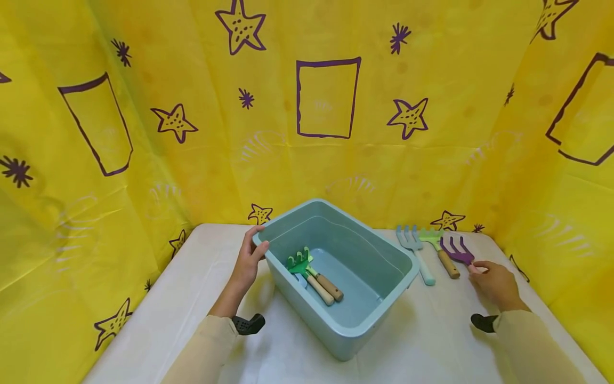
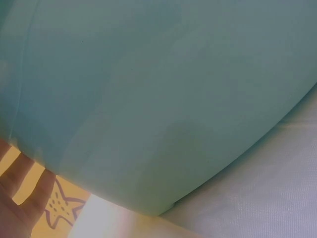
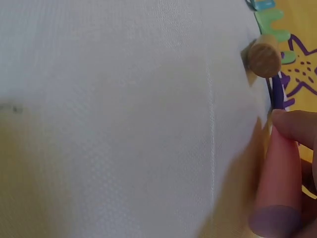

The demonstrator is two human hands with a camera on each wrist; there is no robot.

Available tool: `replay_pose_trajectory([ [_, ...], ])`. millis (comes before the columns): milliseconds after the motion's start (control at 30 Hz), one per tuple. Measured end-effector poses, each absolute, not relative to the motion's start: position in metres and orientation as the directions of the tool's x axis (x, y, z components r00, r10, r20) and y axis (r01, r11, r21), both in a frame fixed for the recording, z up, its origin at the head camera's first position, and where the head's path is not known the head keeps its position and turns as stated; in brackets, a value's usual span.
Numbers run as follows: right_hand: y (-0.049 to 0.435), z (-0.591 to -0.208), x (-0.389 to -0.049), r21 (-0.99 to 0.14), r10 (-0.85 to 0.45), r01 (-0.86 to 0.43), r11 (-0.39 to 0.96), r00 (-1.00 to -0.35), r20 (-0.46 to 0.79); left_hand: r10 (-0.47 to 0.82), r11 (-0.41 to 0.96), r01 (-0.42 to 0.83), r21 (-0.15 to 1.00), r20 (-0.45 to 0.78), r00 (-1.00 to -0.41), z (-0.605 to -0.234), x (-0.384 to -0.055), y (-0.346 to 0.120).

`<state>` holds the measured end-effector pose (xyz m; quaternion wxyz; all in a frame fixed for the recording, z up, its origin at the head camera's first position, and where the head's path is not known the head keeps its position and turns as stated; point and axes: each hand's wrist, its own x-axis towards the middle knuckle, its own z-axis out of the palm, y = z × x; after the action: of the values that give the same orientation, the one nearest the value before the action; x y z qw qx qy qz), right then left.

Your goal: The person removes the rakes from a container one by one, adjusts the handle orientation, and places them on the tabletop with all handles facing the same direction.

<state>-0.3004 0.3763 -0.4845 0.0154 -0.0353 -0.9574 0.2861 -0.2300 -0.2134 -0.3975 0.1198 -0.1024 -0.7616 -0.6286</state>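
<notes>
In the head view my left hand (image 1: 248, 260) grips the upper left rim of a blue-green plastic bin (image 1: 357, 290), thumb inside the edge. The wrist view on that side shows the bin's wall (image 2: 148, 109) close up, with some fingers (image 2: 37, 196) behind its edge. My right hand (image 1: 498, 284) pinches the pink handle (image 3: 280, 178) of a small purple garden fork (image 1: 459, 255) at the table's right. Beside that fork lie a green hand rake (image 1: 446, 258) with a wooden handle and a pale blue fork (image 1: 414, 250).
Inside the bin, toward its left wall, rest a dark green rake (image 1: 302, 266), another wooden-handled tool (image 1: 331, 287) and a light blue piece (image 1: 300, 280) partly hidden beneath. A white cloth (image 1: 230, 226) covers the table. Yellow patterned sheets (image 1: 331, 165) hang around its back and sides.
</notes>
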Motion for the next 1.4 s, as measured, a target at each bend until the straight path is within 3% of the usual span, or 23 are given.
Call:
replay_pose_trajectory([
  [267,0.37,-0.481,-0.301,-0.544,0.091,0.106,0.832,-0.994,-0.054,0.0,0.191,0.327,0.925,0.333,-0.943,-0.409,-0.238,-0.217],
  [633,0.378,-0.459,-0.302,-0.503,0.028,0.057,0.862,-0.998,-0.065,-0.019,0.187,0.336,0.923,0.346,-0.938,-0.432,-0.254,-0.222],
  [1000,0.354,-0.405,-0.313,-0.59,0.059,0.044,0.806,-0.998,0.006,0.011,0.208,0.307,0.929,0.312,-0.95,-0.398,-0.232,-0.214],
  [1200,0.326,-0.378,-0.322,-0.651,0.036,-0.025,0.759,-0.996,0.08,-0.005,0.182,0.305,0.935,0.312,-0.95,-0.417,-0.245,-0.22],
  [1400,0.294,-0.349,-0.328,-0.794,-0.03,-0.053,0.606,-0.999,0.043,-0.015,0.183,0.315,0.931,0.323,-0.946,-0.428,-0.252,-0.224],
])
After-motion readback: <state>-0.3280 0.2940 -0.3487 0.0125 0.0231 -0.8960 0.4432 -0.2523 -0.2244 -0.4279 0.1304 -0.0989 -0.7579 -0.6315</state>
